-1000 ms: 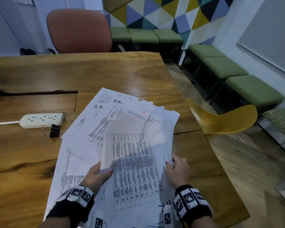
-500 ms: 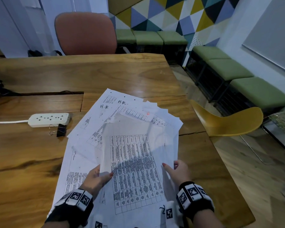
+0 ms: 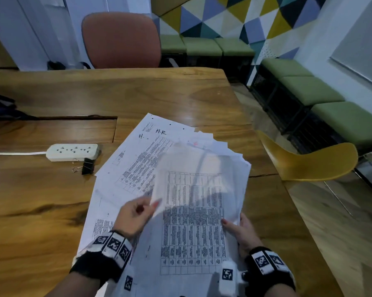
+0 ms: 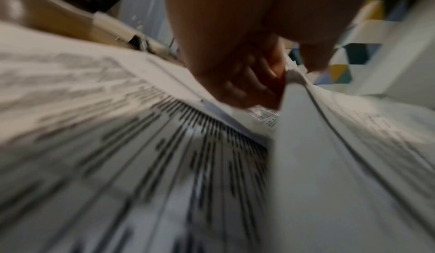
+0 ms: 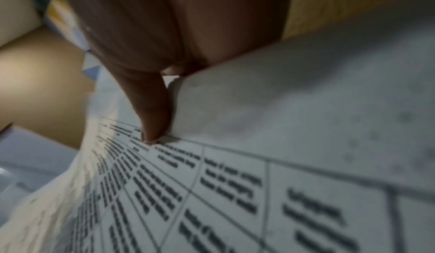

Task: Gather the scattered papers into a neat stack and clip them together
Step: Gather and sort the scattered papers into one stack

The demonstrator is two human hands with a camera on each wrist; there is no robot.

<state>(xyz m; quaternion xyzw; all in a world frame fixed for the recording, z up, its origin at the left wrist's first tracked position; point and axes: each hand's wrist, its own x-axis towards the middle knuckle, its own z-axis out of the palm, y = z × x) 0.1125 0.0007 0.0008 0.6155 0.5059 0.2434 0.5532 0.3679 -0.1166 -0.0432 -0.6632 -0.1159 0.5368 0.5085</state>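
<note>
gathering under way, not finished. papers (image 3: 159, 168) still fanned out on the table (image 3: 41, 221), corners pointing different ways, far sheets marked "h.r" sticking out past the rest toward the middle of the table. top sheet (image 3: 193, 221), a printed grid, partly raised off the pile and blurred. left hand (image 3: 135, 215) at its left edge, grip pinching that edge between thumb and curled fingers, as seen in the left wrist view too (image 4: 247, 82). right hand (image 3: 240, 230) at the right edge of the pile near the table's side, thumb on top of the sheets and remaining fingers hidden beneath, so grip taken to be closed around that edge; right wrist view shows only one finger (image 5: 153, 111) pressed onto the printed page. binder clip (image 3: 88, 166) untouched, lying on the table just beside the power strip (image 3: 73, 152), well apart from both hands and left of the pile. left to do, by the look of it: square all edges into one stack, tap them even, fetch the clip, clamp it on one edge. roughly early-middle of the job.
</note>
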